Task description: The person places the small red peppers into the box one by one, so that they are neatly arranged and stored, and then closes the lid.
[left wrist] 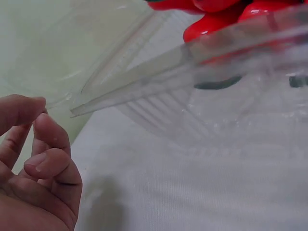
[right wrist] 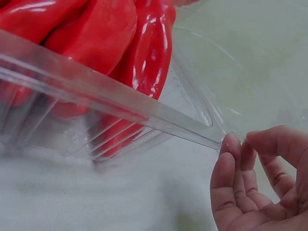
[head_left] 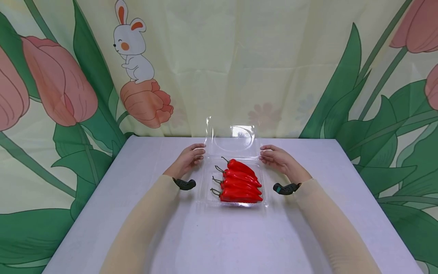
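Observation:
A clear plastic clamshell box (head_left: pixel 206 186) sits on the table with its hinged lid (head_left: pixel 232 142) raised at the back. Several glossy red peppers (head_left: pixel 241 183) with green stems lie side by side in its base. At the lid's left edge, my left hand (head_left: pixel 190 159) pinches the thin plastic between thumb and fingers. My right hand (head_left: pixel 281 161) pinches the opposite edge. Both wrist views show fingertips of the left hand (left wrist: pixel 41 168) and right hand (right wrist: pixel 262 180) meeting at the lid's border, close to the hinge corners.
A white-covered table (head_left: pixel 232 243) bears the box near its far edge. Behind it hangs a curtain (head_left: pixel 212 57) printed with tulips and a rabbit. Each wrist wears a black strap device, the left one (head_left: pixel 184 184) and the right one (head_left: pixel 286 188).

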The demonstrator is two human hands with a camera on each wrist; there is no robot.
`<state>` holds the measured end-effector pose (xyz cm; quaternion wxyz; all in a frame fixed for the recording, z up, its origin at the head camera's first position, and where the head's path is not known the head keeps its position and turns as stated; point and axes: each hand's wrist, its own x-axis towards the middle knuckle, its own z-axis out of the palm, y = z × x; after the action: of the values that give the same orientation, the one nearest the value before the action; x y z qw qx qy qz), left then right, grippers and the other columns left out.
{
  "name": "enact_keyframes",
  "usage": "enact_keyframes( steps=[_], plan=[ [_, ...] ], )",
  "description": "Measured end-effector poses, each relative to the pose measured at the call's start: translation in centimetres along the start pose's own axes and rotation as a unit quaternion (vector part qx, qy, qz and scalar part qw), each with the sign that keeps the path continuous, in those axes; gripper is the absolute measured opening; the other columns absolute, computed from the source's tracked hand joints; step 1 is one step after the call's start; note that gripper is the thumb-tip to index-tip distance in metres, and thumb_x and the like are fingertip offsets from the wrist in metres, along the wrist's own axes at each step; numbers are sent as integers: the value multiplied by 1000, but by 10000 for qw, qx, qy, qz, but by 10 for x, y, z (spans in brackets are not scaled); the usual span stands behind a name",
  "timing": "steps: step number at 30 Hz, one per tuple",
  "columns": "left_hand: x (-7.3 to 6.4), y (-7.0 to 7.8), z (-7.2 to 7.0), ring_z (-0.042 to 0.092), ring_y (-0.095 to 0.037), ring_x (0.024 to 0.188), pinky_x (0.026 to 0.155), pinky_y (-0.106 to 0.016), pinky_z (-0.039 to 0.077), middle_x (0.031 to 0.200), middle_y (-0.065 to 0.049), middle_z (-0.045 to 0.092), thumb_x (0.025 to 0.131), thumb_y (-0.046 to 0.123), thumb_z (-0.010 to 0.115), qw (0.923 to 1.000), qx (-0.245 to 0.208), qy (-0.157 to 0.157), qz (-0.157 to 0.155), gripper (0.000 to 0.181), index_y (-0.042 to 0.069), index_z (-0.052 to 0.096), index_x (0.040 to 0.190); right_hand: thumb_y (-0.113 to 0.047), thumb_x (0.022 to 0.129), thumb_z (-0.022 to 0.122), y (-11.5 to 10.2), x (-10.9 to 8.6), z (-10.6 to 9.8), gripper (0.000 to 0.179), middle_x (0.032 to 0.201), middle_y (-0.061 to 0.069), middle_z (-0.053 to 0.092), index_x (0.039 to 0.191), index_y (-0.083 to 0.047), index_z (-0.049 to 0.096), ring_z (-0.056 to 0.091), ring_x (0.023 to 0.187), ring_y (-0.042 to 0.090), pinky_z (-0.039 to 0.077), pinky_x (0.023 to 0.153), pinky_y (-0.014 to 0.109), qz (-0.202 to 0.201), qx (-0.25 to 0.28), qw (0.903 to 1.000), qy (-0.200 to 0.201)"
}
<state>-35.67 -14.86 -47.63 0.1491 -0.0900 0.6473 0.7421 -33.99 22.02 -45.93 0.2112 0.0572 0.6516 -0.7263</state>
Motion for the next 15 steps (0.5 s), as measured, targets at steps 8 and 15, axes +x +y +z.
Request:
enact_keyframes(
  steps=[8,15],
  plan=[
    [0,4,4,51,-11,69,53,-21,34,91,2,57,102,9,64,9998,-65,88,147,27,10,62,129,-10,105,57,-3,-1,3,29,94,-1,67,132,-4,46,71,90,13,58,93,25,-599,-523,9968,120],
    [1,4,7,51,-10,69,52,-20,34,92,3,60,100,10,67,9992,-112,148,353,19,14,64,118,-12,106,57,-1,1,3,31,107,6,63,133,-1,46,67,95,14,57,92,21,-971,-864,9909,337]
  ],
)
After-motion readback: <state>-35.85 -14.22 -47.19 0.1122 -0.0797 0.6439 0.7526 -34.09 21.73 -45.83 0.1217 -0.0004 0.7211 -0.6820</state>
